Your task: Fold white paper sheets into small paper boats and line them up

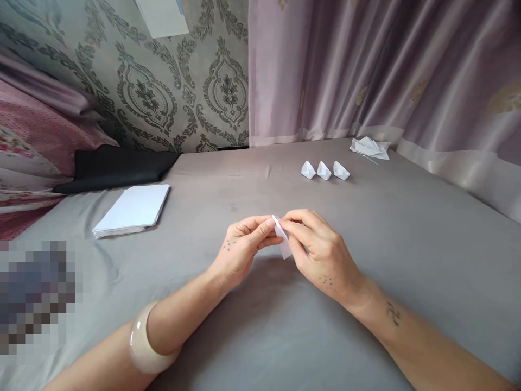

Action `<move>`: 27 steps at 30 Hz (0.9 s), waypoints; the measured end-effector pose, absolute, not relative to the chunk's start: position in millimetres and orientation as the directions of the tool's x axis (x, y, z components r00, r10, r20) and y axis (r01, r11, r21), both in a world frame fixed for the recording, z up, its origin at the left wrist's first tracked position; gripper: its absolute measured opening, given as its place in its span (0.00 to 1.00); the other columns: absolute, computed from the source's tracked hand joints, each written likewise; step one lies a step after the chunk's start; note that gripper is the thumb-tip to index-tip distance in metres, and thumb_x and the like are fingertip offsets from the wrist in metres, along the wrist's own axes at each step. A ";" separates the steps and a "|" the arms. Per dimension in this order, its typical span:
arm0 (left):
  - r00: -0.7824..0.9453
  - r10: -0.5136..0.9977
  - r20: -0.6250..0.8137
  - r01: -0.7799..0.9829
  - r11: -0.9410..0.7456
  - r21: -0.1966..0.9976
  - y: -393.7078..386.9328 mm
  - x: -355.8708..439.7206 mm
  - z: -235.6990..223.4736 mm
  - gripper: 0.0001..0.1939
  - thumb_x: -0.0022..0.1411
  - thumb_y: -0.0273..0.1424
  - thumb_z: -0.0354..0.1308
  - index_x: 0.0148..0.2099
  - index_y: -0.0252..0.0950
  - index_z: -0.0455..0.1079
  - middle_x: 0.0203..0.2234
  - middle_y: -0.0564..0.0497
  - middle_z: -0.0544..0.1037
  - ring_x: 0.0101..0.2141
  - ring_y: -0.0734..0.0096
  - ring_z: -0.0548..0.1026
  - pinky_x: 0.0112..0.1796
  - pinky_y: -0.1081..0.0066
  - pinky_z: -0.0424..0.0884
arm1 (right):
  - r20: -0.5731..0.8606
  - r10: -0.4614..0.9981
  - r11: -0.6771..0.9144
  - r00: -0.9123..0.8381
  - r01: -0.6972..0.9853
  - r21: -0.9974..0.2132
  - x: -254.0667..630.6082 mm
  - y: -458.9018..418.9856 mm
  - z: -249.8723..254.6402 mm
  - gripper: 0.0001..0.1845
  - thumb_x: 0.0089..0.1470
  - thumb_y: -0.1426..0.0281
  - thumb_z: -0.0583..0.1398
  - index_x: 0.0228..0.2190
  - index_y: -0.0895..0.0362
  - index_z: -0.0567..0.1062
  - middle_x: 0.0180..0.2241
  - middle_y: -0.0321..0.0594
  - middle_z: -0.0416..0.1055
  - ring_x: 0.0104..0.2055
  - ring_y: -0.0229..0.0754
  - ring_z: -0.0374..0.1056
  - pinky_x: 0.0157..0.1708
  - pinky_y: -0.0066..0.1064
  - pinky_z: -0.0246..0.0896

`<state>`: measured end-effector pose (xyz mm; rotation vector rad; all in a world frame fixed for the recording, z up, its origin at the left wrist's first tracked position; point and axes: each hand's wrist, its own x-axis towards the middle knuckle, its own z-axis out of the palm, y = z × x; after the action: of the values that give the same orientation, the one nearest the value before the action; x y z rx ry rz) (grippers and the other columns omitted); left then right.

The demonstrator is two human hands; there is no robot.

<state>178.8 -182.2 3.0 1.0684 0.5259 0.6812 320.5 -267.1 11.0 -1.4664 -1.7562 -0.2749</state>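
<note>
Between my hands, above the middle of the grey sheet, is a small folded piece of white paper [284,244]. My left hand [244,244] pinches its upper left edge between thumb and fingers. From the other side my right hand [319,247] has its fingers closed on the same paper, which hangs tilted with its lower end pointing down. Part of the paper is hidden behind my fingers. Farther off, to the right, three small folded paper boats [324,171] stand in a row.
A stack of white paper [134,209] lies at the left, near a folded black cloth [118,165]. Crumpled white paper [369,146] with a thin stick [370,159] sits at the back right, by the curtain [317,65]. The grey sheet [228,184] spreads underneath.
</note>
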 end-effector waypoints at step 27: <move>0.593 0.805 -0.037 -0.199 0.190 0.961 -192.5 183.1 12.1 0.10 0.58 0.37 0.63 0.33 0.35 0.77 0.28 0.51 0.78 0.30 0.73 0.73 0.30 0.73 0.70 | 0.647 0.709 0.315 0.281 0.694 -0.648 309.4 -267.1 8.3 0.10 0.59 0.76 0.56 0.37 0.50 0.75 0.35 0.36 0.75 0.37 0.37 0.70 0.37 0.31 0.67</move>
<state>183.1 -192.5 12.1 1.1758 0.6304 0.7746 309.4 -267.1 8.3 -1.3869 -1.4211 0.0167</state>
